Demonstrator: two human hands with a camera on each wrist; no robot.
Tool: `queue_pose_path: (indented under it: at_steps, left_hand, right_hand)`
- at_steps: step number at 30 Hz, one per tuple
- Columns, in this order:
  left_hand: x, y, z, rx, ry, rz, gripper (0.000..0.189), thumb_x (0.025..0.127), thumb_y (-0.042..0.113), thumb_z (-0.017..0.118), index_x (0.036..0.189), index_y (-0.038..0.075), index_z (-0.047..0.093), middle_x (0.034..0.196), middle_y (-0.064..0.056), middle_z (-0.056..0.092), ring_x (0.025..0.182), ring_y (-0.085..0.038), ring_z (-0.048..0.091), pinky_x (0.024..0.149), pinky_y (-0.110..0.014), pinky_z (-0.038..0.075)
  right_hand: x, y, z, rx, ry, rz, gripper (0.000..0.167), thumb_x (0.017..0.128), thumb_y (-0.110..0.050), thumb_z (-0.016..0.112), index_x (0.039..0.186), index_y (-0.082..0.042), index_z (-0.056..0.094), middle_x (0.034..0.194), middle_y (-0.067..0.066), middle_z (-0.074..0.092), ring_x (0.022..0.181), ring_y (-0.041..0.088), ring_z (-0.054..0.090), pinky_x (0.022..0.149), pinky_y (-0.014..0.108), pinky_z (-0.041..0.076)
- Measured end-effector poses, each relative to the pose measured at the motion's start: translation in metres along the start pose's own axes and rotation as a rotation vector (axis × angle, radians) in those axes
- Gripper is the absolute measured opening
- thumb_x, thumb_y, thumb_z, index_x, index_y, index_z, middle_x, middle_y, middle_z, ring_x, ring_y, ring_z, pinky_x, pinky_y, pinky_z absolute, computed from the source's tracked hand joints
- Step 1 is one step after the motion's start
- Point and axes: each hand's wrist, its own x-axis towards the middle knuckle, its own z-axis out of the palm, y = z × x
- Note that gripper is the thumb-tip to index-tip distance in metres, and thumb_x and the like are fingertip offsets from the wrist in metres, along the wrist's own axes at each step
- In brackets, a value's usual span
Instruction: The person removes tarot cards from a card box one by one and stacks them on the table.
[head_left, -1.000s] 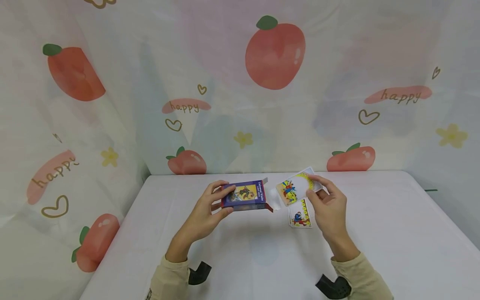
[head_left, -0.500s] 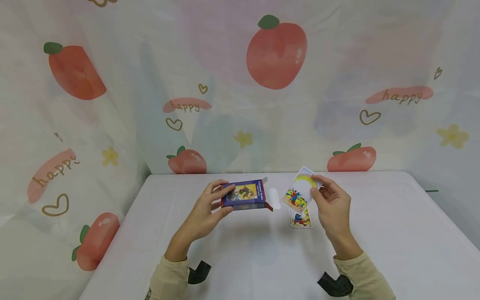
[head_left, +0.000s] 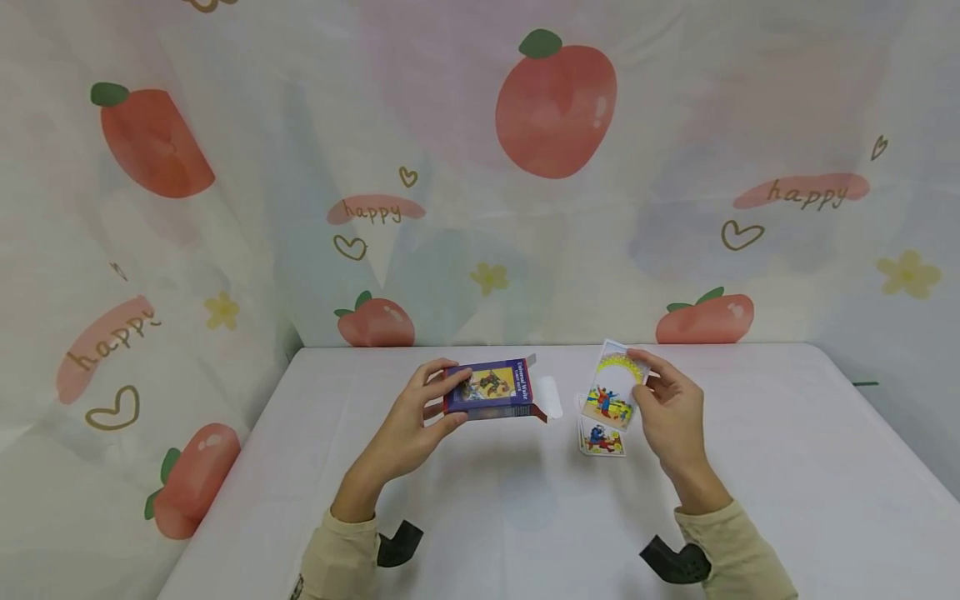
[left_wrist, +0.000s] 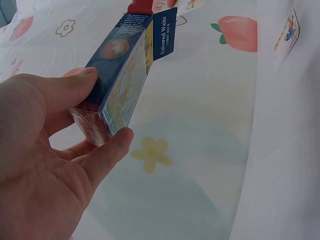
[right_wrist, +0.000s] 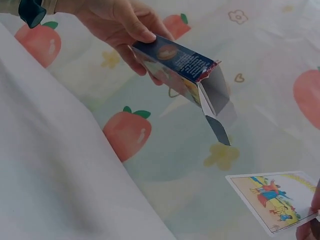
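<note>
Plainly, the right grip [head_left: 673,410] pinches the card [head_left: 611,393], long axis roughly near-to-far, over the stack [head_left: 603,442]; the left grip [head_left: 411,421] clasps the box [head_left: 491,392].

Draped booth [head_left: 247,250], fruit-print backdrop [head_left: 555,208], white table [head_left: 502,492]

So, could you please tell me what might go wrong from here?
The card is pinched by one edge in the right hand, so it could slip. The card pile has uneven edges; a card laid there might slide askew. The box in the left hand is open-ended; a flap might bend.
</note>
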Motion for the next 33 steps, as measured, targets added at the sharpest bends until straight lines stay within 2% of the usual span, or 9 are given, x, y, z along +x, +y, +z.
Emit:
queue_pose_path:
  at_steps: [3, 12, 22, 27, 33]
  left_hand:
    - [0.0, 0.0, 0.0, -0.003, 0.002, 0.007, 0.054, 0.095, 0.011, 0.07, 0.146, 0.012, 0.055, 0.153, -0.014, 0.037, 0.136, -0.039, 0.048, 0.103, -0.057, 0.053]
    - [0.0, 0.0, -0.002, 0.001, -0.006, 0.011, 0.055, 0.095, 0.011, 0.07, 0.147, 0.012, 0.054, 0.154, -0.015, 0.036, 0.136, -0.04, 0.048, 0.103, -0.057, 0.053]
    - [0.0, 0.001, -0.002, 0.01, 0.0, 0.01, 0.055, 0.094, 0.009, 0.071, 0.147, 0.012, 0.054, 0.154, -0.014, 0.036, 0.136, -0.04, 0.048, 0.102, -0.057, 0.053]
    - [0.0, 0.001, -0.001, 0.013, 0.0, 0.008, 0.055, 0.094, 0.009, 0.07, 0.147, 0.012, 0.054, 0.154, -0.014, 0.036, 0.136, -0.04, 0.048, 0.102, -0.057, 0.053]
    - [0.0, 0.0, 0.0, 0.013, -0.005, 0.008, 0.055, 0.095, 0.01, 0.07, 0.147, 0.012, 0.054, 0.155, -0.015, 0.036, 0.137, -0.04, 0.048, 0.102, -0.056, 0.053]
  right_hand:
    - [0.002, 0.003, -0.003, -0.014, -0.03, -0.008, 0.047, 0.094, 0.012, 0.043, 0.136, 0.0, 0.061, 0.13, 0.011, 0.058, 0.086, 0.003, 0.059, 0.069, 0.01, 0.054]
    - [0.005, 0.016, -0.008, -0.081, -0.141, -0.042, 0.048, 0.096, 0.011, 0.045, 0.143, 0.001, 0.053, 0.135, 0.014, 0.051, 0.09, 0.0, 0.057, 0.072, 0.009, 0.052]
    - [0.013, 0.04, -0.01, -0.198, -0.273, 0.008, 0.05, 0.096, 0.01, 0.052, 0.145, 0.003, 0.049, 0.144, 0.027, 0.048, 0.091, 0.002, 0.052, 0.071, 0.009, 0.048]
    - [0.016, 0.054, -0.009, -0.225, -0.317, 0.014, 0.054, 0.093, 0.015, 0.049, 0.145, 0.004, 0.049, 0.148, 0.028, 0.049, 0.093, 0.008, 0.055, 0.071, 0.01, 0.048]
    - [0.016, 0.07, -0.007, -0.275, -0.353, 0.057, 0.057, 0.09, 0.015, 0.046, 0.146, 0.003, 0.048, 0.148, 0.028, 0.049, 0.102, 0.026, 0.058, 0.07, 0.013, 0.048]
